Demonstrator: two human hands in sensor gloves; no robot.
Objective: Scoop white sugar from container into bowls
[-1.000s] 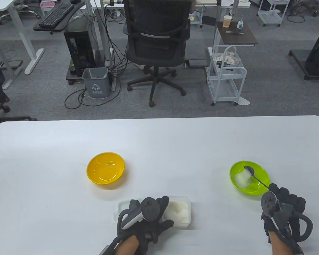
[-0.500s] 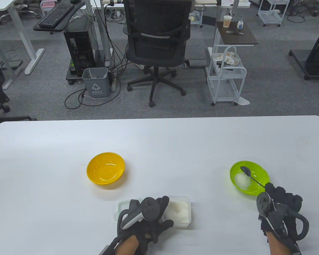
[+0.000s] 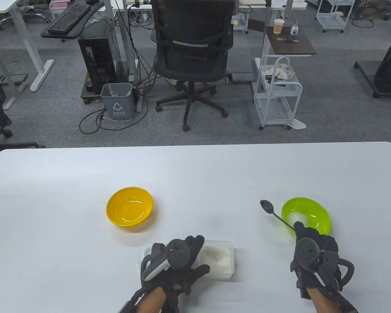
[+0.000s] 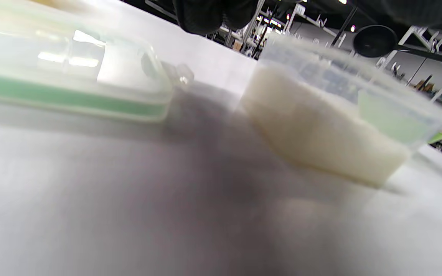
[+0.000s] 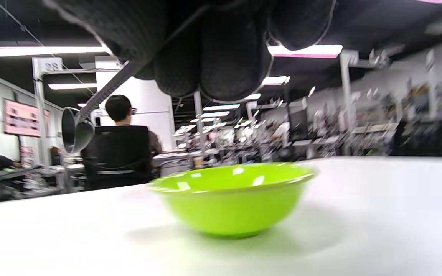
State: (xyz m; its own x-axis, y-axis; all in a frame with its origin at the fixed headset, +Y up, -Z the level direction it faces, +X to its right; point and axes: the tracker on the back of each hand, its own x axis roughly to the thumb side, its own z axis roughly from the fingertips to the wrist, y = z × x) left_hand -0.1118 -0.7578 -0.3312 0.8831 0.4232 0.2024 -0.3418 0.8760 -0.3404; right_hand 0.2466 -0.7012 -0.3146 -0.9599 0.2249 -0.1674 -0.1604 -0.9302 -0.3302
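A clear plastic container (image 3: 226,263) of white sugar (image 3: 216,256) sits at the table's near middle; it also shows in the left wrist view (image 4: 343,126). My left hand (image 3: 176,264) rests on its left side, fingers spread over the rim. My right hand (image 3: 314,252) grips the handle of a black spoon (image 3: 267,206), held in the air left of the green bowl (image 3: 319,212), which holds a mound of sugar (image 3: 295,217). The spoon looks empty in the right wrist view (image 5: 73,132). The yellow bowl (image 3: 129,205) stands empty to the left.
The container's green-edged lid (image 4: 71,88) lies beside it on the left, under my left hand. The white table (image 3: 195,176) has open surface between the bowls. An office chair (image 3: 192,58) and a cart (image 3: 277,94) stand beyond the far edge.
My right hand has moved left, carrying the spoon out of the green bowl to its left side. My left hand has shifted slightly left on the container.
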